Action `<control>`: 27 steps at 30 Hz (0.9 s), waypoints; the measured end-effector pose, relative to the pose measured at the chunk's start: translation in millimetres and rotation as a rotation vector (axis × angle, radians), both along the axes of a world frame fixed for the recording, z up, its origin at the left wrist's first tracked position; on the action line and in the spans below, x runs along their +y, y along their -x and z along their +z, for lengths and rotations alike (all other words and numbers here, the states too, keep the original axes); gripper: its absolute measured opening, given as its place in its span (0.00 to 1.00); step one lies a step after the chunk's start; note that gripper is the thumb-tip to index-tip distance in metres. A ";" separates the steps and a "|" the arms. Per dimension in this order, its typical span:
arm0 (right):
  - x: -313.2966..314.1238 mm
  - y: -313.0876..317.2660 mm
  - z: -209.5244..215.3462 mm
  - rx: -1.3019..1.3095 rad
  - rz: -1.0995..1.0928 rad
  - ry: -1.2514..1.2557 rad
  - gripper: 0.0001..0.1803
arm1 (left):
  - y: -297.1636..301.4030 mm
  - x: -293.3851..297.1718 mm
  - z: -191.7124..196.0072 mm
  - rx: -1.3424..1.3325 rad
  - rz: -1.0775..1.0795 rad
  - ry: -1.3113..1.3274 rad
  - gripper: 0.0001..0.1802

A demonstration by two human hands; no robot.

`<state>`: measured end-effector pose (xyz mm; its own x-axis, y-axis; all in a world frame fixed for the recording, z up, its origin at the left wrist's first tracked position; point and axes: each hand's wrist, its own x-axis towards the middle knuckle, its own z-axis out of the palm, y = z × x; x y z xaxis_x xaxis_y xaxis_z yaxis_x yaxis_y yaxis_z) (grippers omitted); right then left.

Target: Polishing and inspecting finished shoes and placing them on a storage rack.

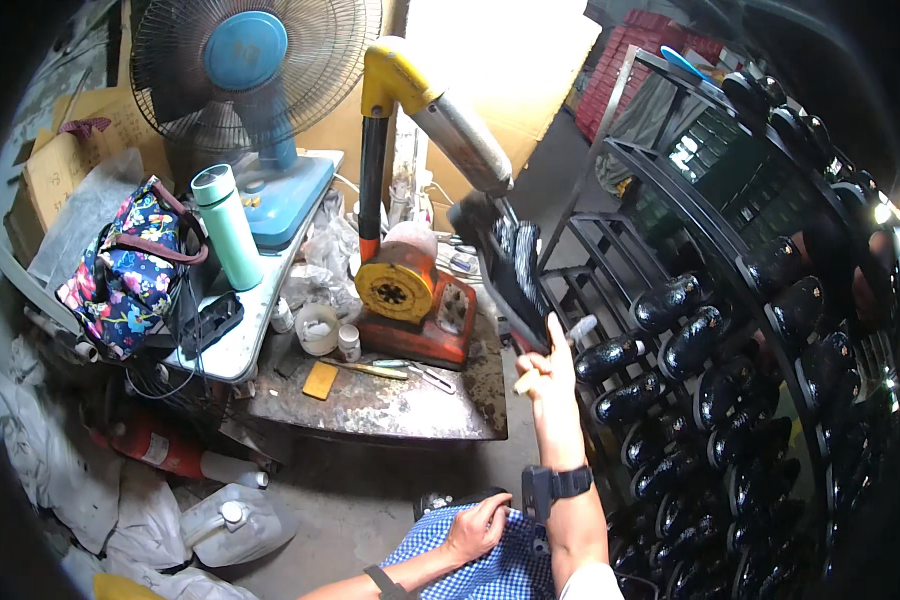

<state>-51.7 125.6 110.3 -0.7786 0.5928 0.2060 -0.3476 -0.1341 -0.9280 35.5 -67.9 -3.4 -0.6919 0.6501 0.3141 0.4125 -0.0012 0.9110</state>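
Observation:
My right hand (547, 378) is raised at the right edge of the workbench, its fingers closed on the lower end of a black shoe (513, 280). One finger stretches along the shoe, and a pale yellowish covering shows on a fingertip. The shoe is tilted, its upper end just under the silver nozzle tube (465, 140) of a blower with a yellow elbow pipe. My left hand (475, 530) lies low over a blue-and-white checked apron (435, 545). Its fingers are pinched together; what they hold, if anything, is too small to make out.
The blower's red base (420, 325) stands on the worn workbench (430, 415) beside a yellow block (319, 380), pens and small jars. A fan, a green bottle (227, 228) and a flowered bag are at left. Racks of glossy black shoes (692, 340) fill the right.

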 end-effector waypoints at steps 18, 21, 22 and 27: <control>-97.4 -407.8 -46.8 -0.549 -0.374 0.177 0.47 | 5.5 -3.9 68.6 -1.213 -0.611 -0.136 0.44; -112.4 -445.3 -47.4 -0.572 -0.488 0.044 0.50 | -28.2 11.2 72.0 -1.202 -0.685 -0.069 0.45; -118.2 -457.5 -51.8 -0.569 -0.524 0.028 0.50 | -36.9 16.2 71.9 -1.177 -0.702 -0.047 0.45; -148.2 -543.2 -104.9 -0.645 -0.663 -0.025 0.47 | -99.9 37.7 64.2 -1.281 -0.789 0.088 0.37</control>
<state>491.5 -22.6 5.4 -0.2502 0.9594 -0.1304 0.2391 -0.0692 -0.9685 135.4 -30.2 60.7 0.0659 0.9597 -0.2733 -0.7200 0.2354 0.6529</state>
